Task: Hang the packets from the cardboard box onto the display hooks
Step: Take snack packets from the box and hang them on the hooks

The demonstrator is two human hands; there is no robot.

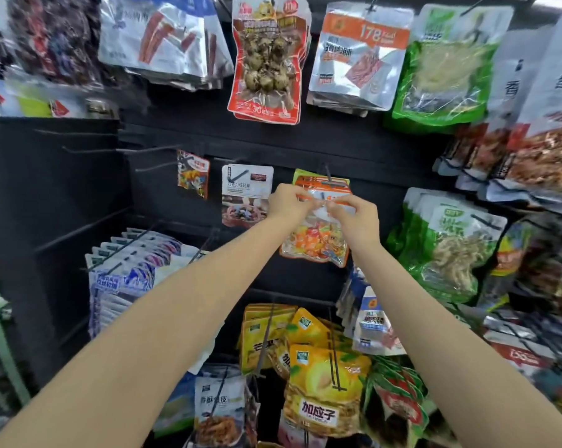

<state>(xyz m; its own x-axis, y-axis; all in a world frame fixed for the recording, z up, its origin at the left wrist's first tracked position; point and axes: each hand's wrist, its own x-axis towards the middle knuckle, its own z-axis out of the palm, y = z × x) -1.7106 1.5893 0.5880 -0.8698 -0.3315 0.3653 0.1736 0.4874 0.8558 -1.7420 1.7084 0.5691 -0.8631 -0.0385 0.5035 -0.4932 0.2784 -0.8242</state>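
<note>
At hook (328, 176) | left hand (287, 202), right hand (354, 215) pinch packet (318, 244) top

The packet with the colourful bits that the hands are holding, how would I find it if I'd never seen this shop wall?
Look at the black display wall and find its middle row of hooks. There the left hand and right hand pinch the top of one packet. It has an orange top and a clear window showing orange, yellow and red pieces, unlike the white packet to its left.
</note>
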